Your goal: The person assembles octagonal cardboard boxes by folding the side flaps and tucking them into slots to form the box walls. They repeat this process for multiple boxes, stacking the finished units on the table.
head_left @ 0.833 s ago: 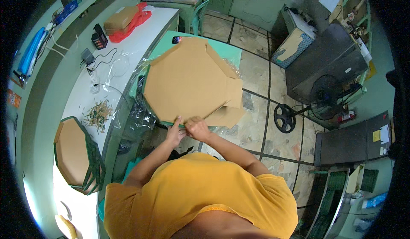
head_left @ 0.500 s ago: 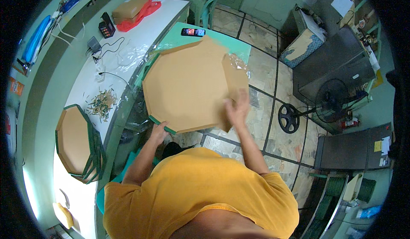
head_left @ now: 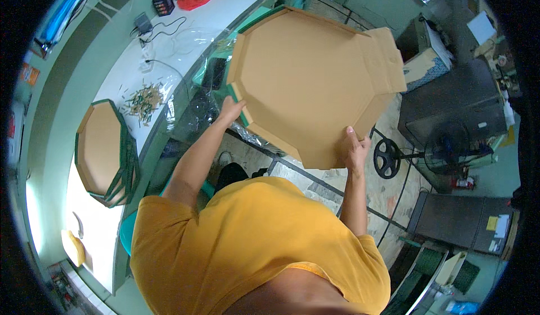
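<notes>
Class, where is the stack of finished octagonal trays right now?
In the head view, the stack of octagonal trays lies on the white worktable at the person's left, beside a pile of small sticks.

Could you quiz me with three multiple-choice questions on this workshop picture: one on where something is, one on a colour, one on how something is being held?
1. Where does the stack of finished octagonal trays sit?
A. On the white bench at the person's left
B. On the tiled floor by the fan
C. On the dark cabinet at the right

2. What colour is the person's shirt?
A. Blue
B. Orange-yellow
C. White

3. How is the big cardboard octagon held?
A. Lying flat on the bench, untouched
B. Pinned under one foot
C. Lifted in the air, gripped at its edges by both hands

Answers:
1. A, the stack rests on the white bench on the left side of the view.
2. B, the shirt is plainly orange-yellow.
3. C, the left hand grips its left edge and the right hand its lower edge.
</notes>
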`<control>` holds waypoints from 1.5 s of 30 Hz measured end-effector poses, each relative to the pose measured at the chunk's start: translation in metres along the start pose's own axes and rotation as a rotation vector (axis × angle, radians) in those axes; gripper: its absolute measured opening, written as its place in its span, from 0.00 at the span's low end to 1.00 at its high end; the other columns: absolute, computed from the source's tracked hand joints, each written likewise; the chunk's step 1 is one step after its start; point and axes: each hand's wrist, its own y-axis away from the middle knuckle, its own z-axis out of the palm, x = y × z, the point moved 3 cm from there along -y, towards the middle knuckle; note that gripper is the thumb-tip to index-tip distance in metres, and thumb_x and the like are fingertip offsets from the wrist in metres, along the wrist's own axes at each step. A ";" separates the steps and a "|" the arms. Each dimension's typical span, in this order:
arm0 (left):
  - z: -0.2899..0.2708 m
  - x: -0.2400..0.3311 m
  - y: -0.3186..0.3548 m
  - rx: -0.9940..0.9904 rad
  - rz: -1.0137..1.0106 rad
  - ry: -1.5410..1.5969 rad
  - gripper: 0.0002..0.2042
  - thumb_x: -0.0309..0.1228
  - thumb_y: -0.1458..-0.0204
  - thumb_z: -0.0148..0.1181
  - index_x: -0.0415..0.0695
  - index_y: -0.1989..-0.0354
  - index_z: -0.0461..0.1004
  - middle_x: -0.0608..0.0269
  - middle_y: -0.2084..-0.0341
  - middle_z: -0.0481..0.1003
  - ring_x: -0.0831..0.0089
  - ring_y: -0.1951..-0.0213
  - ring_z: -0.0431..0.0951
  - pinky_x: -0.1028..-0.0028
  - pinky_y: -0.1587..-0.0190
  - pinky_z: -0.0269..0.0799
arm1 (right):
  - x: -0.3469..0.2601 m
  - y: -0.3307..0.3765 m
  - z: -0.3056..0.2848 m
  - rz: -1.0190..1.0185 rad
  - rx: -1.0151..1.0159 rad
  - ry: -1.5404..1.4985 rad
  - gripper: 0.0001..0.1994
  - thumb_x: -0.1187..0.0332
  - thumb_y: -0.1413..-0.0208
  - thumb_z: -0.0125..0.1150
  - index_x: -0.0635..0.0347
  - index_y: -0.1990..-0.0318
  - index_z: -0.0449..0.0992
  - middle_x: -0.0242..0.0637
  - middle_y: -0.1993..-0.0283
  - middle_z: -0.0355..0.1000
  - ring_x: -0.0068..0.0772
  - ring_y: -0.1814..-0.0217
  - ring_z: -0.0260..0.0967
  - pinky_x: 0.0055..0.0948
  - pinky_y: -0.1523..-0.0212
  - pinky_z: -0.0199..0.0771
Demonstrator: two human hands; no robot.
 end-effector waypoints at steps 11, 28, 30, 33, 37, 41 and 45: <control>-0.015 0.029 -0.011 -0.141 -0.121 0.687 0.14 0.31 0.41 0.51 0.36 0.51 0.72 0.64 0.64 0.76 0.72 0.65 0.76 0.73 0.60 0.72 | 0.086 -0.043 -0.013 0.311 0.143 -0.300 0.13 0.76 0.43 0.52 0.66 0.50 0.66 0.37 0.55 0.69 0.36 0.53 0.69 0.39 0.49 0.69; -0.122 0.036 -0.029 0.267 0.092 -0.038 0.09 0.31 0.47 0.62 0.38 0.65 0.79 0.65 0.76 0.77 0.79 0.72 0.75 0.76 0.68 0.72 | 0.165 -0.071 -0.026 0.570 0.235 -0.461 0.17 0.69 0.39 0.48 0.62 0.44 0.65 0.43 0.46 0.69 0.46 0.45 0.68 0.49 0.43 0.69; -0.080 0.017 -0.033 0.090 0.052 -0.010 0.11 0.35 0.46 0.61 0.38 0.64 0.79 0.62 0.74 0.78 0.80 0.72 0.75 0.76 0.69 0.72 | 0.172 -0.071 -0.034 0.594 0.264 -0.459 0.17 0.68 0.38 0.47 0.62 0.43 0.64 0.44 0.45 0.69 0.47 0.44 0.67 0.49 0.43 0.69; -0.021 -0.017 -0.039 -0.065 0.026 0.044 0.14 0.36 0.44 0.57 0.38 0.57 0.76 0.54 0.66 0.78 0.74 0.68 0.77 0.73 0.66 0.73 | 0.186 -0.064 -0.038 0.608 0.289 -0.458 0.17 0.69 0.38 0.47 0.62 0.43 0.63 0.44 0.45 0.68 0.46 0.43 0.67 0.48 0.43 0.68; 0.029 -0.040 -0.045 -0.089 0.141 -0.348 0.20 0.36 0.41 0.52 0.36 0.44 0.68 0.46 0.51 0.74 0.58 0.55 0.78 0.66 0.50 0.72 | 0.212 -0.040 -0.023 0.569 0.332 -0.327 0.18 0.67 0.39 0.50 0.62 0.43 0.64 0.42 0.45 0.69 0.44 0.45 0.67 0.46 0.44 0.68; 0.050 -0.034 -0.035 0.202 0.153 -0.457 0.26 0.39 0.41 0.50 0.38 0.37 0.60 0.40 0.42 0.63 0.45 0.39 0.62 0.57 0.37 0.57 | 0.198 -0.018 -0.029 0.612 0.205 0.228 0.14 0.62 0.38 0.54 0.61 0.52 0.73 0.37 0.61 0.74 0.45 0.64 0.72 0.44 0.61 0.73; 0.056 -0.018 0.004 -0.011 0.650 -0.685 0.24 0.34 0.49 0.58 0.41 0.42 0.68 0.46 0.43 0.65 0.45 0.38 0.59 0.57 0.34 0.52 | 0.151 -0.008 -0.041 0.187 -0.066 1.271 0.14 0.63 0.44 0.59 0.54 0.51 0.75 0.41 0.49 0.72 0.49 0.48 0.68 0.45 0.50 0.69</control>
